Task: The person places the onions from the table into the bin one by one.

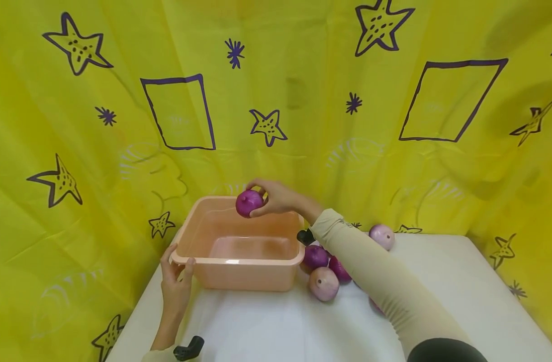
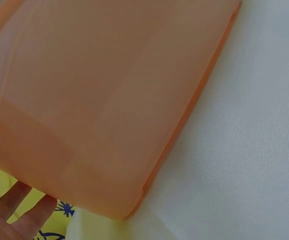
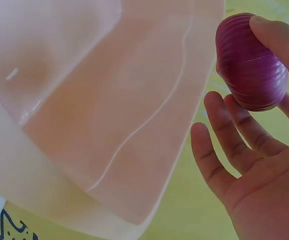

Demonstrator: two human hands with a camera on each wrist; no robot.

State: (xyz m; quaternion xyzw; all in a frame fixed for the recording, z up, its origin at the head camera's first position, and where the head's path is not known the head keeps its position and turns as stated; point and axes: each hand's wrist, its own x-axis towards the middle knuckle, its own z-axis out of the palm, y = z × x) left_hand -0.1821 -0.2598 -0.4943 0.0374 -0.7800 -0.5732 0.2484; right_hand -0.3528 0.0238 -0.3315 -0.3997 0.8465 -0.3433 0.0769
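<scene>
My right hand (image 1: 278,197) pinches a red onion (image 1: 249,203) between thumb and fingers, above the back part of a peach plastic basin (image 1: 240,275). In the right wrist view the glossy purple onion (image 3: 252,62) sits between the thumb and index finger, while the other fingers (image 3: 212,155) spread away from it. Only the smooth inner floor of the basin shows, with nothing lying on it. At the front left corner my left hand (image 1: 176,286) grips the basin's rim, thumb toward the front and fingers round the left side. The left wrist view shows those fingers (image 2: 37,215) beside the basin wall (image 2: 109,110).
Right of the basin lie a dark purple onion (image 1: 315,257), a magenta one (image 1: 340,270) and a paler one (image 1: 324,284). Farther back is another pale onion (image 1: 382,237). My right sleeve partly covers one more. A yellow patterned curtain (image 1: 303,100) hangs behind the white table (image 1: 439,271).
</scene>
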